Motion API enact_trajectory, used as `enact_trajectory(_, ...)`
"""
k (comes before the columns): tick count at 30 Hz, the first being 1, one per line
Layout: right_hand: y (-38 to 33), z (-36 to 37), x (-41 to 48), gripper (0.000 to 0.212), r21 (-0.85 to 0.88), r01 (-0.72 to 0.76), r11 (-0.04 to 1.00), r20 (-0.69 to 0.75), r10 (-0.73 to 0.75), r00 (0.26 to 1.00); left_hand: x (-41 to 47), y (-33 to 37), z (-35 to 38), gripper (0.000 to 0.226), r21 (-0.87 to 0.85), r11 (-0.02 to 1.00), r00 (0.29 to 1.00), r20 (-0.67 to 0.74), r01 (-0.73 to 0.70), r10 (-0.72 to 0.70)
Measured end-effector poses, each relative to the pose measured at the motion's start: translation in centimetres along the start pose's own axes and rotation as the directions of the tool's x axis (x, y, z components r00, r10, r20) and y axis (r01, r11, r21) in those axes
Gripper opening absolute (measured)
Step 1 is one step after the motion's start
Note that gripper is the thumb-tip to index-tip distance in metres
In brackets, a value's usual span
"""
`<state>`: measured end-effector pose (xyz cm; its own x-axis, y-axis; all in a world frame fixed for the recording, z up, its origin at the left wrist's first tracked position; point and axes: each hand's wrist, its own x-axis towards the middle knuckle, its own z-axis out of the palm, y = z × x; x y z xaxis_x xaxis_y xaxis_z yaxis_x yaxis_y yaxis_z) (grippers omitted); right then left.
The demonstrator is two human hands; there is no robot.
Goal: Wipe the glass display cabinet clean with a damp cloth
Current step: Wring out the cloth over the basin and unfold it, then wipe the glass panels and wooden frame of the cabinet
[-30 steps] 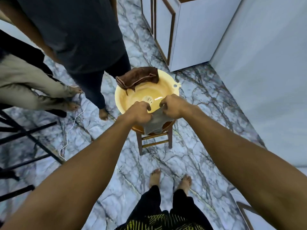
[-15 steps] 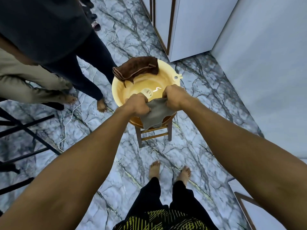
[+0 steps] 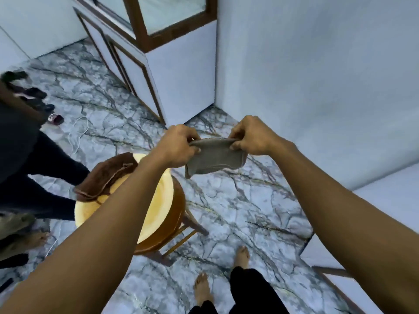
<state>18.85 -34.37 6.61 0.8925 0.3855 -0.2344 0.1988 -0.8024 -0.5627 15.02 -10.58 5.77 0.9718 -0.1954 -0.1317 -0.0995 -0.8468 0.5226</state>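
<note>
A small grey cloth (image 3: 215, 158) hangs stretched between my two hands, in the air to the right of the basin. My left hand (image 3: 179, 147) pinches its left top corner and my right hand (image 3: 251, 137) pinches its right top corner. The glass display cabinet (image 3: 172, 19), with a dark wooden frame and white base, stands ahead at the upper middle, well beyond the cloth. Its glass panes show at the top edge of the view.
A yellow basin (image 3: 158, 207) sits on a round wooden stool (image 3: 174, 225) below my left forearm, with a brown towel (image 3: 106, 175) draped over its rim. Other people's legs (image 3: 40, 177) stand at the left. Shoes (image 3: 29, 91) and a white cable (image 3: 77, 132) lie on the marble floor. A white wall (image 3: 317, 75) is at right.
Both hands have lifted the grey cloth out of the basin and moved it up and to the right, spreading it out. My view has swung up toward the cabinet.
</note>
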Motion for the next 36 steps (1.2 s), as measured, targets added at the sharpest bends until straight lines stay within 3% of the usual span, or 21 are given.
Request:
enact_trajectory(5,8.7,-9.1,-1.2,0.013,0.044,-0.104,0.994,-0.191,0.11,0.975,10.4,9.0,1.4,0.008,-0.034,0.988,0.988,0.015,-0.152,0.153)
enact_trajectory(10,16.9,-18.2,-3.3,0.014,0.121,-0.198,0.973,-0.413,0.23,0.881,20.7,19.7,3.2,0.009,-0.087,0.943,0.946,0.031,-0.32,0.324)
enact_trajectory(17,25.2,-28.8,-9.1,0.011,0.177,-0.333,0.926,-0.666,0.362,0.652,30.9,35.1,6.6,0.012,-0.214,0.805,0.822,0.016,-0.554,0.57)
enact_trajectory(22,28.8,-34.5,-14.4,0.014,0.231,-0.431,0.872,-0.811,0.418,0.41,35.7,45.5,9.8,0.012,-0.336,0.598,0.653,-0.075,-0.728,0.754)
enact_trajectory(24,29.4,-35.8,-16.2,0.016,0.249,-0.451,0.857,-0.87,0.403,0.285,37.1,49.2,11.1,0.011,-0.353,0.515,0.588,-0.137,-0.781,0.797)
enact_trajectory(26,30.0,-37.2,-18.6,0.02,0.273,-0.506,0.818,-0.925,0.367,0.094,38.1,54.7,12.6,0.011,-0.404,0.409,0.509,-0.177,-0.818,0.842)
enact_trajectory(28,29.8,-37.9,-19.7,0.02,0.209,-0.535,0.818,-0.955,0.288,0.068,37.6,57.3,13.0,0.012,-0.478,0.377,0.53,-0.238,-0.793,0.814)
enact_trajectory(30,29.6,-39.2,-21.6,0.015,0.155,-0.637,0.755,-0.981,0.195,-0.007,36.9,61.7,13.2,0.016,-0.589,0.282,0.509,-0.262,-0.757,0.82)
enact_trajectory(36,29.0,-44.8,-28.0,0.014,0.111,-0.888,0.446,-0.987,-0.055,-0.151,34.0,73.8,14.3,0.022,-0.686,-0.043,0.322,-0.394,-0.726,0.861)
